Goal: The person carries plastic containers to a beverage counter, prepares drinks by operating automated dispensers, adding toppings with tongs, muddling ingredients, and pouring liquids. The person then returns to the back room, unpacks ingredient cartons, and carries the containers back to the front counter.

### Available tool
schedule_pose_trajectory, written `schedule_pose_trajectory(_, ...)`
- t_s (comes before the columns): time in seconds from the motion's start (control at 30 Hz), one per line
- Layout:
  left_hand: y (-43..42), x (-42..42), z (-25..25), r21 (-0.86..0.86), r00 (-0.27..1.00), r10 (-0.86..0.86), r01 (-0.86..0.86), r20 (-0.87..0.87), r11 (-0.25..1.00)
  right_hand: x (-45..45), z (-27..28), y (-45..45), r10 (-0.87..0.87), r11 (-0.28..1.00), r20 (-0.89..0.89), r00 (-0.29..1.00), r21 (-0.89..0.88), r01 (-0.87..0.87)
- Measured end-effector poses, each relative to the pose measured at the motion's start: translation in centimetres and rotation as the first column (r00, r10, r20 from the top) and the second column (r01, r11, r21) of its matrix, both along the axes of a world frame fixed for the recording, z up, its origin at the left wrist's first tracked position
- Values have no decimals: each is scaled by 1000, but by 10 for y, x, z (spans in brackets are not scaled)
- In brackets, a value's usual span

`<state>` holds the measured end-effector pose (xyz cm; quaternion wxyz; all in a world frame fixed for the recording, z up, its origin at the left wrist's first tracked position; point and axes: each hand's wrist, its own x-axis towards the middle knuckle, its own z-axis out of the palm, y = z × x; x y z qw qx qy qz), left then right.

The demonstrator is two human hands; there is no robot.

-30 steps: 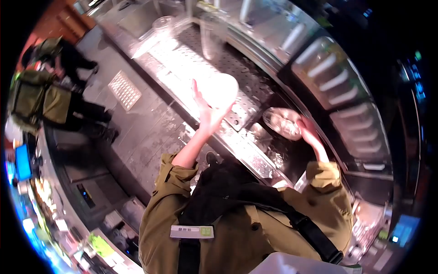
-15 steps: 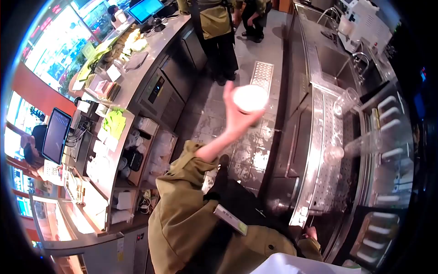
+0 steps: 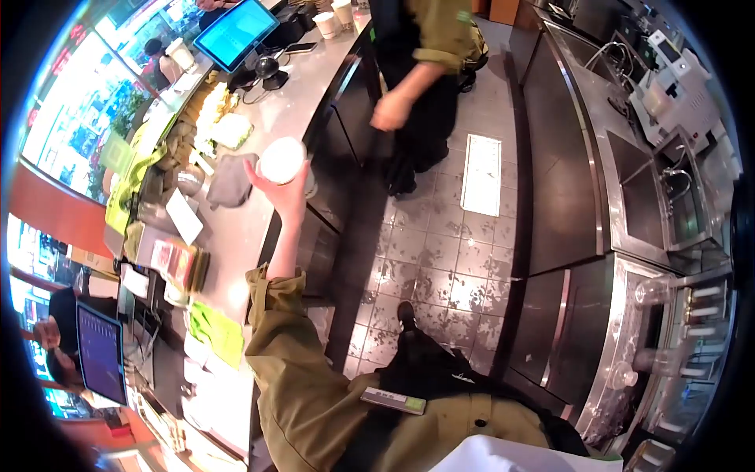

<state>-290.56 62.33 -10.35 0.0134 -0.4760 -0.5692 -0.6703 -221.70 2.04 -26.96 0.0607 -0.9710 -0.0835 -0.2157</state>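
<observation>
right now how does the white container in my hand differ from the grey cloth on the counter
The white container is bright and round; the grey cloth is darker and irregular in outline. The container is held up in the left hand; the cloth lies on the counter.

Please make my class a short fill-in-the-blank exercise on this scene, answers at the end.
The white container is held in the person's ____ hand.
The upper monitor has a screen glowing ____.
The floor is laid with ____.

Missing words: left; blue; tiles.
</observation>
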Motion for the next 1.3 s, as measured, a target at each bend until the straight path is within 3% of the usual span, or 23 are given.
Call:
schedule_pose_trajectory(0.13, 83, -73, -13, 176, 989, 134, -121, -66, 977, -28, 24, 74, 57, 998, 82, 995, -12, -56)
schedule_pose_trajectory(0.17, 85, -64, 9, 444, 855, -418, 261, 306, 857, -31, 29, 89, 81, 997, 95, 992, -12, -80)
schedule_pose_trajectory(0.2, 95, -64, 17, 445, 833, -445, 279, 328, 851, -33, 32, 103, 94, 996, 102, 990, -19, -92)
schedule_pose_trajectory(0.27, 116, -68, 16, 243, 985, -136, 106, 109, 964, -50, 36, 111, 79, 997, 122, 989, -7, -79)
schedule_pose_trajectory(0.33, 146, -65, 10, 175, 994, 57, -40, -91, 984, -72, 51, 131, 39, 999, 125, 991, 0, -39)
schedule_pose_trajectory(0.4, 168, -56, 9, 180, 983, 121, -95, -138, 979, -79, 70, 176, 47, 999, 99, 994, -4, -47)
schedule_pose_trajectory(0.43, 178, -48, 8, 190, 982, 128, -101, -136, 977, -65, 65, 191, 200, 978, 233, 952, 17, -209)
schedule_pose_trajectory(0.47, 184, -41, 8, 194, 980, 142, -114, -138, 974, -75, 92, 229, 196, 972, 96, 976, 111, -206)
schedule_pose_trajectory(0.5, 190, -30, 7, 201, 982, 128, -98, -142, 975, -61, 89, 249, 346, 922, 229, 910, 97, -374)
schedule_pose_trajectory(0.53, 193, -22, 6, 208, 984, 112, -81, -139, 975, -66, 103, 277, 312, 933, 109, 944, 152, -326)
schedule_pose_trajectory(0.67, 199, 41, -7, 200, 986, -54, 85, -155, 976, -37, 114, 361, 496, 843, 190, 848, 132, -522)
schedule_pose_trajectory(0.77, 193, 115, -27, 122, 948, -278, 297, -154, 947, 3, 118, 410, 500, 810, 172, 849, 254, -529)
schedule_pose_trajectory(0.83, 185, 171, -42, 33, 883, -451, 458, -129, 888, 37, 124, 440, 507, 761, 224, 832, 337, -554)
schedule_pose_trajectory(0.87, 181, 201, -51, -22, 842, -528, 529, -110, 848, 49, 138, 458, 454, 781, 87, 887, 440, -443)
schedule_pose_trajectory(0.97, 173, 299, -86, -185, 709, -705, 692, -8, 698, 145, 158, 509, 405, 710, 262, 876, 514, -482)
schedule_pose_trajectory(1.07, 174, 411, -127, -336, 599, -796, 770, 88, 543, 276, 199, 575, 171, 660, 510, 843, 576, -482)
schedule_pose_trajectory(1.13, 177, 482, -152, -433, 550, -823, 782, 142, 448, 368, 233, 611, 31, 532, 398, 917, 770, -353)
schedule_pose_trajectory(1.2, 179, 536, -171, -526, 533, -825, 763, 185, 375, 448, 264, 631, -109, 516, 371, 922, 814, -266)
schedule_pose_trajectory(1.27, 178, 571, -183, -593, 546, -803, 737, 239, 324, 509, 296, 638, -180, 646, 393, 902, 738, -193)
schedule_pose_trajectory(1.3, 175, 581, -188, -622, 568, -779, 718, 265, 312, 547, 309, 637, -114, 682, 374, 920, 703, -201)
